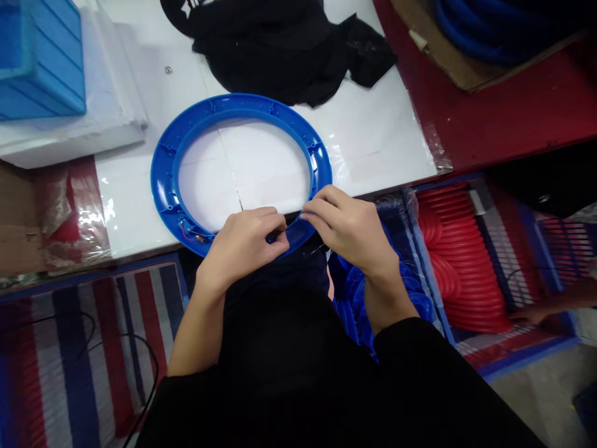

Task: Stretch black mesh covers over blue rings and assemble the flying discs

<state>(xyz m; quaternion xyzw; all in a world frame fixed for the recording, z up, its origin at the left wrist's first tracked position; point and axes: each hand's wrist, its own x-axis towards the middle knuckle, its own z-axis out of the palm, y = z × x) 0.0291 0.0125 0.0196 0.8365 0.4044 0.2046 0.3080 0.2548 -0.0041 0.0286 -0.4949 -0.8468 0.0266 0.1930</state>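
Observation:
A blue plastic ring (163,171) lies hollow side up at the near edge of the white tabletop, with ribs and small posts inside its channel. A thin red wire and a small metal part (199,238) sit in the channel at its near left. Over the near rim, my left hand (245,242) is closed, thumb against curled fingers, with a bit of something dark between them. My right hand (349,230) pinches at the ring's near right inner edge. What its fingertips hold is too small to make out.
Black cloth (280,50) lies behind the ring. A blue bin (41,62) stands on a white foam block (107,112) at left. Red rings (471,261) fill a crate at right, near another person's hand (527,314). Blue coils (494,28) sit in a carton.

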